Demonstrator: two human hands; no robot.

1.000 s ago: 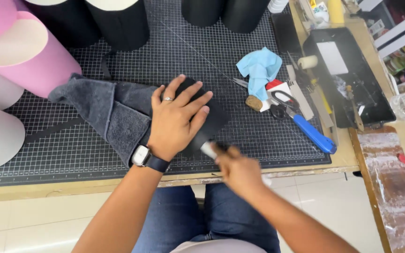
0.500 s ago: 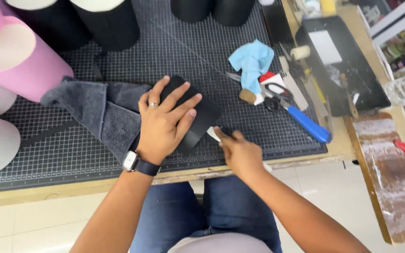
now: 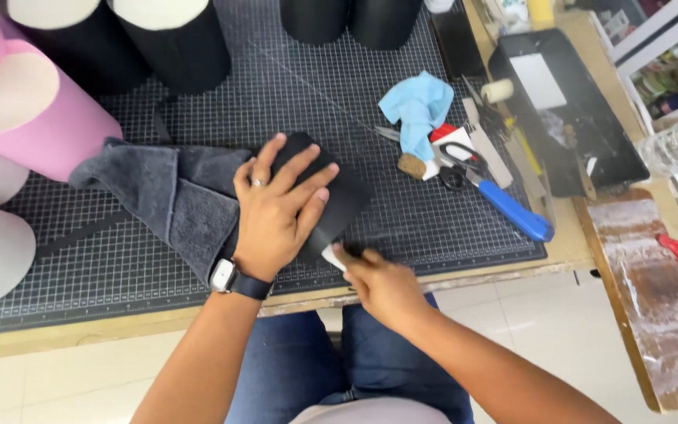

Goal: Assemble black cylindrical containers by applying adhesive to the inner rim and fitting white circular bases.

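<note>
Cutting mat (image 3: 402,235), gridded, covering the bench. Grey towel (image 3: 158,196) at nine o'clock of the left hand (image 3: 280,208). Black sheet (image 3: 343,192), mat centre, pinned under that hand's spread fingers. Right hand (image 3: 378,283) at five o'clock, pinched on a small white tool (image 3: 333,257) touching the sheet's edge.

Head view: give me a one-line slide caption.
Left hand presses a black piece flat on the gridded cutting mat beside a grey towel; right hand works its near edge.

Left hand (image 3: 276,208) lies flat, fingers spread, palm down; right hand (image 3: 378,283) curled in a pinch, forearm angled inward.
</note>
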